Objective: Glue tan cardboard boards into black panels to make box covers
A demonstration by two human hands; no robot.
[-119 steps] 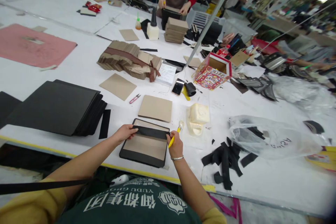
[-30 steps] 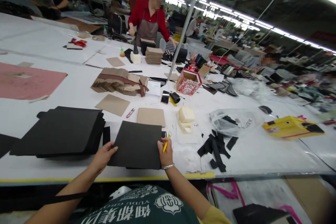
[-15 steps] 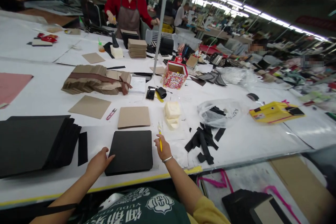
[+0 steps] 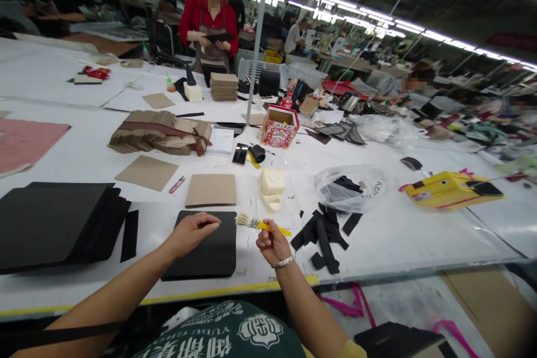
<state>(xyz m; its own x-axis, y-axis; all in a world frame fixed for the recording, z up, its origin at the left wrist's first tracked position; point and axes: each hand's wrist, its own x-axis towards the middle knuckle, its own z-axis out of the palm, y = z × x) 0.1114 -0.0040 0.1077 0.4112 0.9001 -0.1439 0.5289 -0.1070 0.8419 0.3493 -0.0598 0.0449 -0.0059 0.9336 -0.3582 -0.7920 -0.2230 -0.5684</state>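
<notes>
A flat brush with pale bristles and a yellow handle lies crosswise in my right hand, which is shut around the handle. Its bristles point left, just beyond the right edge of a black rectangular panel. Over that panel hovers my left hand, fingertips pinched together and pointing toward the bristles; anything between them is too small to make out. Behind the panel lies a stack of beige boards. A cream cut-open plastic container stands beyond my right hand.
Black panels are stacked at left, beside a black strip. Pink thread snips lie near a loose board. Black scraps and a plastic bag lie right. Across the table stands a person in red.
My left hand has left the panel's left edge and moved right, above the panel. My right hand has turned the brush from upright to sideways, bristles left. The person opposite now holds up a dark piece.
</notes>
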